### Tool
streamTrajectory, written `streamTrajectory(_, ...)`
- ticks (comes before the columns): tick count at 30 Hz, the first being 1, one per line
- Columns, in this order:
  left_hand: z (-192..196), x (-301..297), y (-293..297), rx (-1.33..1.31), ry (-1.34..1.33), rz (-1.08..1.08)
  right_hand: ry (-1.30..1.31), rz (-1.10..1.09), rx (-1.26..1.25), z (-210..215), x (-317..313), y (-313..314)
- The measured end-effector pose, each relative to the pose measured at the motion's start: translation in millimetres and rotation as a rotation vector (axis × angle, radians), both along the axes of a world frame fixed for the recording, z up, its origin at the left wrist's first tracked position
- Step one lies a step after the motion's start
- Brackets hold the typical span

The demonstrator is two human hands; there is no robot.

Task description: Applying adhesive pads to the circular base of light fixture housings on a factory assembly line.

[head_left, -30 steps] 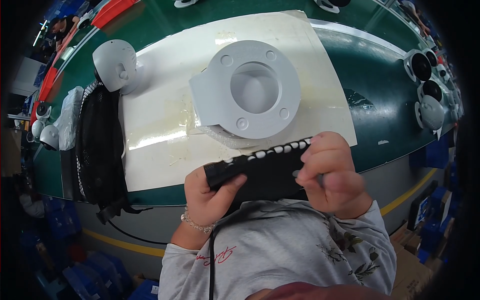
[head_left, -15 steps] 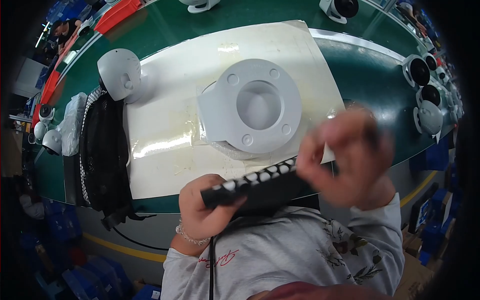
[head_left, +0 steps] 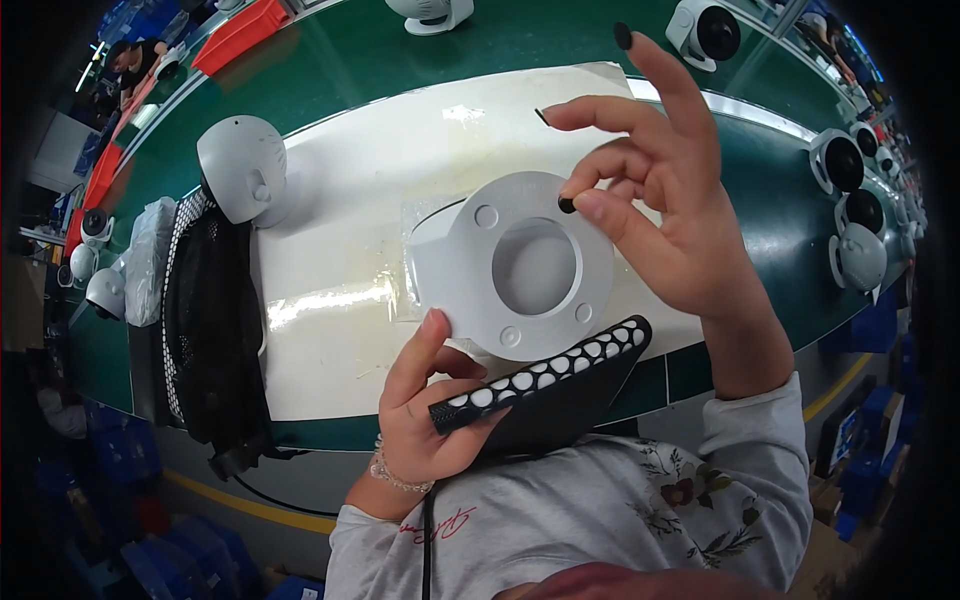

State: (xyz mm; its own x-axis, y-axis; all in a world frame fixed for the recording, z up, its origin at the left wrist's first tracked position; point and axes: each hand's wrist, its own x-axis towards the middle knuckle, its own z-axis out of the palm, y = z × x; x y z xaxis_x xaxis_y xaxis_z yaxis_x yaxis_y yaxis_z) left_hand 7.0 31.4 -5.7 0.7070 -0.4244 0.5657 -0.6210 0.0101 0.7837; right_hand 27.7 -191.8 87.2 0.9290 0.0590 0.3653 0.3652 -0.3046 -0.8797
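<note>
White device base [head_left: 460, 265] lies ring side up, centre of the work area, on the pale mat [head_left: 330, 350]. Round hole in the middle; shallow round recesses show bare at the ring's 11, 5 and 7 o'clock. The 1 o'clock spot is under the fingers, can't see into it.

Right hand [head_left: 655, 200] comes in from 4 o'clock: thumb and one finger pinched narrow on a small black pad [head_left: 567, 205] right at the ring's 1 o'clock. Can't tell if the pad touches down. Other fingers spread wide; two raised tips carry further dark discs, one edge-on.

Left hand [head_left: 430, 410], at the ring's 7 o'clock side, has thumb and fingers closed on a folded black sheet [head_left: 545, 382] with white dots along the fold. One fingertip is at the base's 8 o'clock edge; contact or pressure can't be told.

Step in hand looks like seating a pad in the 1 o'clock recess. To do it well: hold the pad by its rim, line it up flat with the recess, press the centre first, then the edge all round so no side lifts. Brace the base from 8 o'clock so it doesn't slide. Hold the spare discs clear of the white plastic; if they're sticky, a stray touch could leave one off-centre. Sheet should hang clear of the 5 and 7 o'clock recesses.
</note>
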Motion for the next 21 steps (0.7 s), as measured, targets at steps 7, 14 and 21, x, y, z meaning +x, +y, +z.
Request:
streamTrajectory(7,1,0,1,0.065,-0.001,0.008,-0.461,0.104,-0.643,4,-10,-5)
streamTrajectory(14,0,1,-1,0.042,-0.036,-0.015,-0.133,0.2,-0.118,-3,15,18)
streamTrajectory(21,-3,2,0,0.032,-0.035,-0.019,-0.02,0.222,-0.013,-5,18,24)
